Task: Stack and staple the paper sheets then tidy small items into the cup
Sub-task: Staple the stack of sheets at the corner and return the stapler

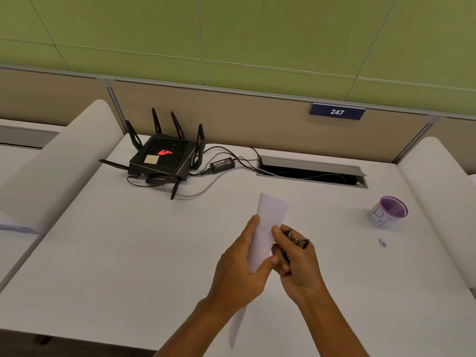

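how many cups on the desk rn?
1. The purple-rimmed cup stands upright at the desk's far right, apart from both hands and right of the cable tray. No other cup is visible, though the frame cuts off the desk's edges.

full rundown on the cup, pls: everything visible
The cup is small and stands upright on the white desk, far right, near the raised side divider. Its outside looks white with dark hand-drawn letters; the rim and inside are purple. The mouth is open; contents cannot be made out. Neither hand touches it.
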